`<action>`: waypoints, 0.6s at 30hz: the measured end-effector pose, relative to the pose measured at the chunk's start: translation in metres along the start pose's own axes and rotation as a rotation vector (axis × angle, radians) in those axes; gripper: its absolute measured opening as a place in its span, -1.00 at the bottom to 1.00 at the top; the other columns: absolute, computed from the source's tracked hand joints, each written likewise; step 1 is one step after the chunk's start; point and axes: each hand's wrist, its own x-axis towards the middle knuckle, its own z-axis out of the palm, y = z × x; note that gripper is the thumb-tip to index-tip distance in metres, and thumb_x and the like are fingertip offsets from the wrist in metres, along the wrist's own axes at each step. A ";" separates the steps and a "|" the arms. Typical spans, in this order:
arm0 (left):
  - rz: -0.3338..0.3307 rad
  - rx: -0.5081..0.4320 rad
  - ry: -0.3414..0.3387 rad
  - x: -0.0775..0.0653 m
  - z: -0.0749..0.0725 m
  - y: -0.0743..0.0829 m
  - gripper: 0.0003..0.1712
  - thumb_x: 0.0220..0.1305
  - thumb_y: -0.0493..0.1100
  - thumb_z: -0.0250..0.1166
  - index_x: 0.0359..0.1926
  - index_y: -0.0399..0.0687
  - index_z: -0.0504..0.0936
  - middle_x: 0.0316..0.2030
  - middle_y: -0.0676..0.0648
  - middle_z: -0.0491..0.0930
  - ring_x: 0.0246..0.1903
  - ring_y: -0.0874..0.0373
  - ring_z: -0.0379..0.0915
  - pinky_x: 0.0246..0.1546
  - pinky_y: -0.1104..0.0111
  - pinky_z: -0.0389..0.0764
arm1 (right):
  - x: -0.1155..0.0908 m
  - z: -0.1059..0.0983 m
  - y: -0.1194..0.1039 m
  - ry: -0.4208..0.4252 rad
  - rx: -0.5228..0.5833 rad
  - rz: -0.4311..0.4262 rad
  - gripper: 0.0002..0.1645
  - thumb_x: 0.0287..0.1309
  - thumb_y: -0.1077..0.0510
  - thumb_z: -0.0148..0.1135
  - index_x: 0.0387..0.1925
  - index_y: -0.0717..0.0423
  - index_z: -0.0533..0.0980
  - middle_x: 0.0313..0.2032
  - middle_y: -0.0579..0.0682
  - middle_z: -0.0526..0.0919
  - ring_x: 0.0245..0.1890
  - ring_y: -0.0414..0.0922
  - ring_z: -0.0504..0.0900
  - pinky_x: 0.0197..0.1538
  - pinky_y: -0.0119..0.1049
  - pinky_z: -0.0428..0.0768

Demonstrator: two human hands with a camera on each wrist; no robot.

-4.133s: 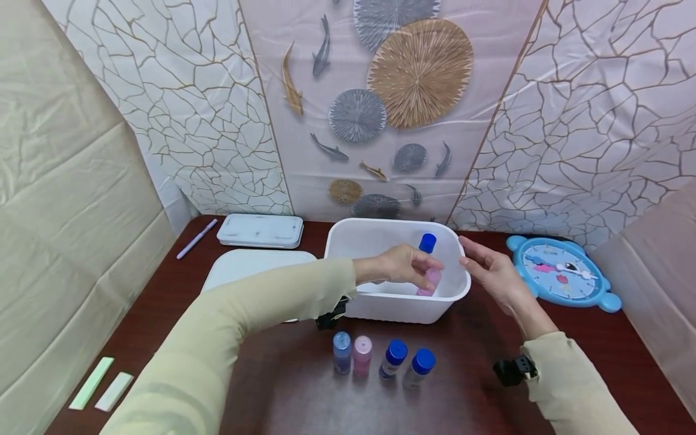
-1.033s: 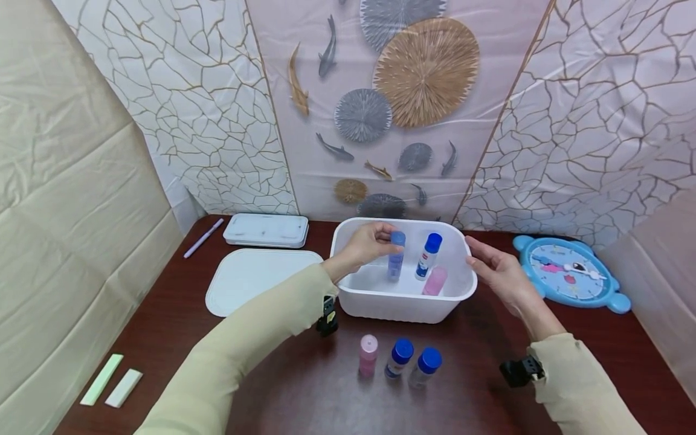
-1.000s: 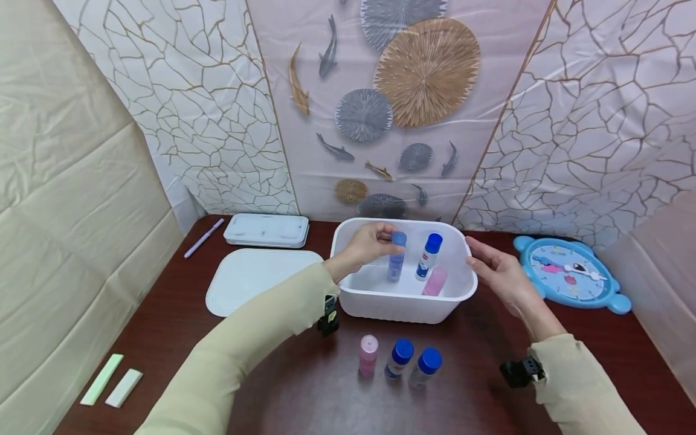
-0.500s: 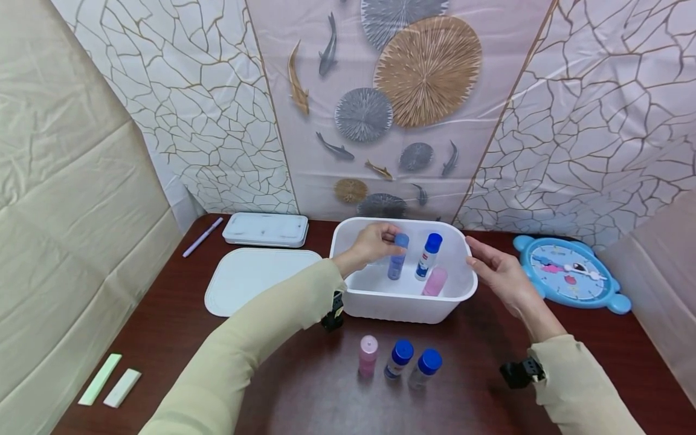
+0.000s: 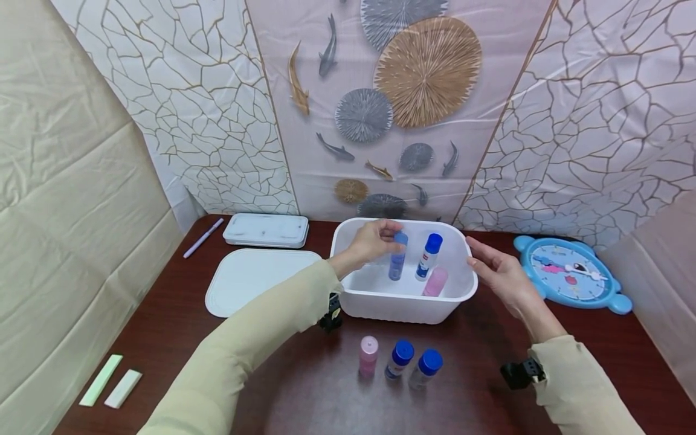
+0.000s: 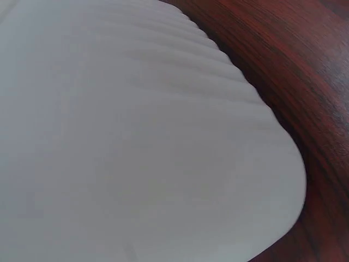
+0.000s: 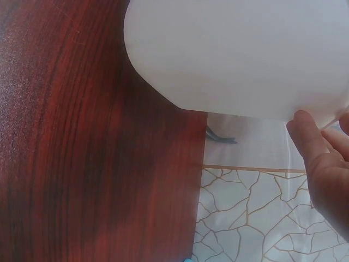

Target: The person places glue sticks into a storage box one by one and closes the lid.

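Note:
In the head view my left hand (image 5: 371,243) reaches into a white plastic bin (image 5: 397,306), thumb and fingers around the cap of a translucent blue glue stick (image 5: 396,268) standing upright. To its right in the bin are a white glue stick with a blue cap (image 5: 428,258), upright, and a pink glue stick (image 5: 435,282). My right hand (image 5: 502,275) touches the bin's right end with fairly straight fingers; the right wrist view shows its thumb against the outer wall (image 7: 234,65). The left wrist view holds only the bin's outside (image 6: 163,142) and table.
Before the bin stand a pink glue stick (image 5: 368,356) and two blue-capped ones (image 5: 399,359). Left are a white lid (image 5: 255,281), a white case (image 5: 266,230), a purple pen (image 5: 203,238) and two small bars (image 5: 101,380). A blue toy clock (image 5: 568,272) lies right.
The left hand let go of a pink glue stick in the bin and brought the blue one in from the front row. Over the last second it shifted only slightly; the right hand stayed put.

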 end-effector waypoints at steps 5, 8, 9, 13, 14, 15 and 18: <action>0.067 -0.031 -0.035 -0.017 -0.013 0.012 -0.52 0.13 -0.28 0.36 0.10 -0.21 0.51 0.10 -0.16 0.53 0.10 0.02 0.46 0.06 0.42 0.50 | -0.001 0.000 0.000 0.012 -0.006 -0.010 -0.27 0.37 0.01 -0.01 0.42 0.16 0.02 0.37 0.28 0.15 0.16 -0.16 0.43 -0.04 -0.56 0.51; 0.105 -0.097 -0.109 -0.035 -0.023 0.018 -0.55 0.17 -0.28 0.32 0.10 -0.23 0.50 0.08 -0.21 0.52 0.03 0.07 0.49 0.03 0.40 0.53 | 0.000 0.001 -0.001 0.011 -0.011 -0.016 -0.27 0.36 0.00 0.00 0.42 0.16 0.02 0.37 0.29 0.15 0.19 -0.04 0.42 -0.04 -0.55 0.51; 0.117 -0.117 -0.144 -0.041 -0.026 0.019 -0.56 0.18 -0.29 0.31 0.10 -0.25 0.50 0.07 -0.23 0.53 -0.02 0.10 0.51 0.01 0.40 0.54 | 0.000 0.001 -0.001 0.008 -0.012 -0.017 -0.27 0.36 0.00 0.00 0.42 0.16 0.01 0.37 0.29 0.15 0.21 0.03 0.40 -0.04 -0.54 0.52; 0.159 -0.162 -0.322 -0.068 -0.035 0.018 -0.63 0.19 -0.37 0.27 0.04 -0.35 0.51 -0.02 -0.27 0.57 -0.15 0.24 0.54 -0.03 0.37 0.57 | 0.001 0.001 0.000 0.007 -0.019 -0.016 -0.27 0.37 0.00 -0.01 0.42 0.16 0.01 0.37 0.28 0.14 0.25 0.11 0.34 -0.03 -0.53 0.51; 0.169 -0.159 -0.373 -0.075 -0.037 0.017 -0.63 0.18 -0.39 0.26 0.03 -0.38 0.51 -0.04 -0.27 0.58 -0.16 0.26 0.55 -0.04 0.37 0.57 | 0.001 0.001 0.000 0.009 -0.019 -0.014 -0.27 0.37 0.01 -0.01 0.42 0.16 0.01 0.37 0.27 0.14 0.25 0.11 0.34 -0.03 -0.53 0.51; 0.180 -0.158 -0.427 -0.081 -0.038 0.014 -0.63 0.17 -0.41 0.26 0.02 -0.40 0.50 -0.05 -0.29 0.58 -0.16 0.26 0.55 -0.03 0.36 0.57 | 0.001 0.001 0.000 0.009 -0.018 -0.015 -0.27 0.37 0.01 -0.01 0.42 0.17 0.01 0.37 0.28 0.14 0.25 0.10 0.34 -0.03 -0.53 0.51; 0.188 -0.152 -0.579 -0.096 -0.040 0.005 -0.63 0.14 -0.45 0.25 0.01 -0.46 0.49 -0.06 -0.34 0.57 -0.12 0.19 0.56 -0.02 0.33 0.57 | 0.000 0.001 0.001 0.010 -0.023 -0.014 -0.28 0.37 0.02 -0.02 0.42 0.17 0.01 0.37 0.27 0.14 0.24 0.09 0.36 -0.04 -0.53 0.51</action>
